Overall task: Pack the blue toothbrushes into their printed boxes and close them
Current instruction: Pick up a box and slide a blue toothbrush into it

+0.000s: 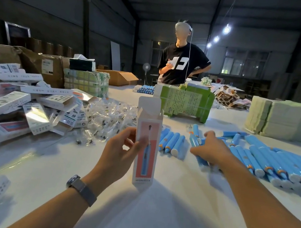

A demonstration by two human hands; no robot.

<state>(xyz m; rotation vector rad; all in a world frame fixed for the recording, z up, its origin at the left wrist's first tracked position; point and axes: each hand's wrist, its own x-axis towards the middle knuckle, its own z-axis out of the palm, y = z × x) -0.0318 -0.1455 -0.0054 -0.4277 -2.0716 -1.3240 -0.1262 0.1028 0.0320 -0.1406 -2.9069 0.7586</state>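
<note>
Risk first: box (pixel 146 146) stands upright in the air with its top flap open, pinched only along 1 side, so it could twist or buckle when a toothbrush is pushed in, and the loose side flaps could fold inward and block the mouth. Toothbrushes lie packed side by side, so pulling 1 out may drag or roll its neighbours across the table (pixel 150 220).

Left hand (pixel 121 148) holds the box near its middle, thumb on the printed front, fingers curled behind it. The box bottom hangs just above the table.

Right hand (pixel 211 149) reaches forward to the right of the box, fingers curled down onto the near blue toothbrushes (pixel 198 143). It appears to be gripping at least 1, though how many I cannot tell.

More toothbrushes in a row (pixel 273 166) stretch to the right, and 4 more (pixel 171 143) lie just behind the box. Heaped boxes (pixel 12 102) sit at left beside clear packets (pixel 106 119). Another person (pixel 181 64) stands at the far side.
</note>
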